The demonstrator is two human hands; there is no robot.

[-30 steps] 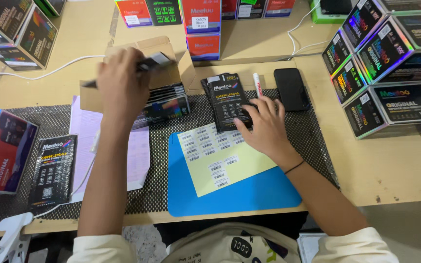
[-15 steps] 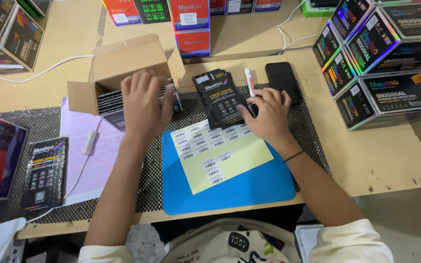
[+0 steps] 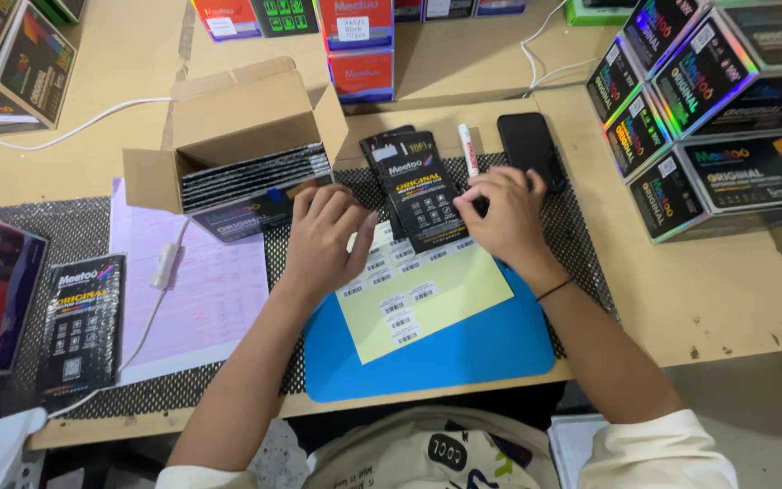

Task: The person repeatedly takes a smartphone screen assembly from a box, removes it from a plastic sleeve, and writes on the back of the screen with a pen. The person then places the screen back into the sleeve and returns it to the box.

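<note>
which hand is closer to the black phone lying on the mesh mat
Right. The right hand lies just below-left of the black phone, fingers almost at its lower edge. The left hand sits well to the left, past the black packets, near the open cardboard box.

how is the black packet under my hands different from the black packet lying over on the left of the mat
The black packet by your hands tops a small stack, with the right hand touching its edge and the left hand close beside it; the left packet lies alone, untouched. The first overlaps the yellow label sheet; the second sits on the bare mesh mat. Both are flat, glossy black packets with similar printing.
</note>
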